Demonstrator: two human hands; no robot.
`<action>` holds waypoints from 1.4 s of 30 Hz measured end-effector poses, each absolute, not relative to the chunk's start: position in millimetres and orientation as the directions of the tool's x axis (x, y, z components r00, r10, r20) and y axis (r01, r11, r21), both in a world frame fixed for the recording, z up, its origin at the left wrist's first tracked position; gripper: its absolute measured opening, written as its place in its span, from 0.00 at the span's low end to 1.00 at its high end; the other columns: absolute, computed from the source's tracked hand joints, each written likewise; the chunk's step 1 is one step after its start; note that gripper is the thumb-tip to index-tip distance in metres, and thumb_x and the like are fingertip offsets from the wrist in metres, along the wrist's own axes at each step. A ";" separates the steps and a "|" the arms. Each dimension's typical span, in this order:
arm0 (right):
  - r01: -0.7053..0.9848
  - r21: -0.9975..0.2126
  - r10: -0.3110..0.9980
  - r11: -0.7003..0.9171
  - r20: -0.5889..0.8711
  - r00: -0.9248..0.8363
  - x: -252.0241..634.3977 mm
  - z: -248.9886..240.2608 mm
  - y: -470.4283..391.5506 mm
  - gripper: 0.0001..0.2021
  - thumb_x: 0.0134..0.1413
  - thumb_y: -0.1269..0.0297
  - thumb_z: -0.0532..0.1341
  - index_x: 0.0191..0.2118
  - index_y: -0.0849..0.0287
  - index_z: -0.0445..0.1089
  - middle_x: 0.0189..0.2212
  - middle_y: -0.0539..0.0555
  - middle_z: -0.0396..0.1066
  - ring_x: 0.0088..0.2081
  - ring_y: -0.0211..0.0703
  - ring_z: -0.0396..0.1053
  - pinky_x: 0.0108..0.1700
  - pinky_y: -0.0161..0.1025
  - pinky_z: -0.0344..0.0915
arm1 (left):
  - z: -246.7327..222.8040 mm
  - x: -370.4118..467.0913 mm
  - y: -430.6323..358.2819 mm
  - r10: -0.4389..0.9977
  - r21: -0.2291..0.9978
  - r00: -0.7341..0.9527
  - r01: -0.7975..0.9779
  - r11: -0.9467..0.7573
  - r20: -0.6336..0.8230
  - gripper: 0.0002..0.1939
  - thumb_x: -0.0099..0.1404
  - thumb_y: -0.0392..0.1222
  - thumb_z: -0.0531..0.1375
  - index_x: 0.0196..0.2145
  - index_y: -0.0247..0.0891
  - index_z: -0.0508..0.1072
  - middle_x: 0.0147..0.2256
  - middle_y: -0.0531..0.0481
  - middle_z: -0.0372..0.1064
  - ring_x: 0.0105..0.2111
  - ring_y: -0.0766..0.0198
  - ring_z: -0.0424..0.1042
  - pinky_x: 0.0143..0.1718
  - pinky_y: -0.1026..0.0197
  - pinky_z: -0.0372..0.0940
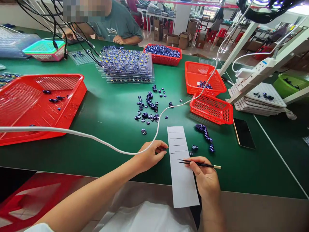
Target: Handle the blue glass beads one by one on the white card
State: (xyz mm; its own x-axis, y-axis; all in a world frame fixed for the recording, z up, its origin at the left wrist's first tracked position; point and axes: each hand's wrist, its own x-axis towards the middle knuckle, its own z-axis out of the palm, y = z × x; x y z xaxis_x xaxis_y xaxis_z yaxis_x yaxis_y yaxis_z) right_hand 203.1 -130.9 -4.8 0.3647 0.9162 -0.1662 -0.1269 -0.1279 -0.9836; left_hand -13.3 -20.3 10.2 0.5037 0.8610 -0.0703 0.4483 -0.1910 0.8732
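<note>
My right hand (206,177) grips black tweezers (202,164) with a gold-coloured end, their two tips apart over a white paper strip (183,187) ruled with dark lines. At the strip's left edge, my left hand (152,157) is closed in a pinch on a small dark round piece (164,149), mostly covered by the fingers. Beyond that hand lies a loose scatter of shiny dark-blue round pieces (147,116). A curved row of the same pieces (205,132) rests right of the strip, with a few more (194,147) near my right hand.
A white cable (116,149) crosses the table above my left wrist. Red baskets stand left (79,96), right (202,77) and at the back (166,59). Stacked clear trays (127,64) hold blue pieces. A phone (243,133) lies at right. Another person (120,25) sits opposite.
</note>
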 end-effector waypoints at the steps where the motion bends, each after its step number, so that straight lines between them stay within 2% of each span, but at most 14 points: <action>1: -0.084 -0.987 0.911 -0.138 -0.160 0.379 201.4 -1.4 -130.6 0.11 0.50 0.55 0.70 0.37 0.55 0.76 0.34 0.54 0.79 0.33 0.44 0.77 0.39 0.40 0.74 | 9.1 -12.5 -20.2 0.845 0.866 0.532 0.446 -0.226 -0.054 0.10 0.64 0.34 0.60 0.42 0.36 0.77 0.37 0.49 0.76 0.35 0.63 0.76 0.40 0.62 0.70; 4: 0.059 -0.980 0.899 -0.189 -0.148 0.413 193.3 5.0 -127.3 0.13 0.50 0.53 0.69 0.36 0.56 0.75 0.27 0.52 0.77 0.28 0.42 0.75 0.33 0.37 0.72 | 4.5 -10.5 -16.7 0.741 0.808 0.669 0.409 -0.424 0.050 0.12 0.64 0.30 0.57 0.44 0.36 0.77 0.41 0.46 0.75 0.36 0.63 0.75 0.38 0.63 0.70; 7: 0.154 -0.956 0.881 -0.251 -0.160 0.444 186.1 3.2 -122.2 0.14 0.51 0.52 0.68 0.35 0.57 0.75 0.23 0.50 0.74 0.26 0.41 0.73 0.29 0.34 0.69 | -0.8 -10.1 -12.3 0.597 0.690 0.784 0.338 -0.640 0.170 0.16 0.65 0.27 0.55 0.43 0.37 0.79 0.42 0.43 0.73 0.39 0.61 0.74 0.38 0.62 0.69; 12: 0.218 -0.930 0.868 -0.296 -0.166 0.469 185.1 -5.5 -120.6 0.15 0.51 0.50 0.68 0.34 0.58 0.74 0.21 0.50 0.73 0.24 0.41 0.71 0.25 0.34 0.66 | -4.6 -14.5 -9.9 0.467 0.551 0.850 0.276 -0.787 0.241 0.19 0.64 0.24 0.54 0.44 0.41 0.79 0.44 0.43 0.71 0.40 0.62 0.71 0.40 0.62 0.68; 21: 0.288 -0.912 0.879 -0.293 -0.138 0.456 186.7 -5.9 -122.0 0.13 0.52 0.51 0.68 0.33 0.57 0.75 0.23 0.50 0.73 0.25 0.40 0.70 0.27 0.34 0.66 | -2.2 -16.7 -11.5 0.428 0.442 0.890 0.325 -0.836 0.155 0.21 0.65 0.25 0.54 0.49 0.41 0.77 0.46 0.41 0.69 0.40 0.58 0.70 0.38 0.60 0.68; 29: 0.257 -0.914 0.856 -0.315 -0.157 0.492 186.1 1.1 -121.7 0.13 0.50 0.51 0.68 0.32 0.57 0.75 0.21 0.49 0.72 0.23 0.39 0.69 0.25 0.34 0.65 | -1.6 -16.4 -14.1 0.447 0.431 0.885 0.355 -0.829 0.132 0.21 0.66 0.26 0.53 0.49 0.42 0.77 0.47 0.42 0.69 0.41 0.59 0.70 0.40 0.60 0.68; 38: 0.329 -0.897 0.882 -0.295 -0.123 0.456 184.2 -0.4 -119.4 0.12 0.52 0.52 0.68 0.32 0.57 0.75 0.21 0.49 0.72 0.23 0.39 0.70 0.25 0.34 0.66 | -0.7 -16.3 -14.9 0.456 0.442 0.873 0.346 -0.828 0.170 0.19 0.67 0.27 0.53 0.48 0.41 0.78 0.46 0.41 0.69 0.41 0.58 0.70 0.40 0.59 0.69; 42: 0.286 -0.913 0.876 -0.290 -0.132 0.464 183.8 2.4 -118.7 0.12 0.50 0.53 0.69 0.32 0.57 0.75 0.20 0.49 0.71 0.22 0.39 0.69 0.25 0.34 0.66 | 0.3 -16.0 -14.8 0.463 0.465 0.870 0.343 -0.816 0.170 0.19 0.67 0.27 0.53 0.48 0.41 0.78 0.46 0.41 0.69 0.41 0.58 0.70 0.40 0.58 0.70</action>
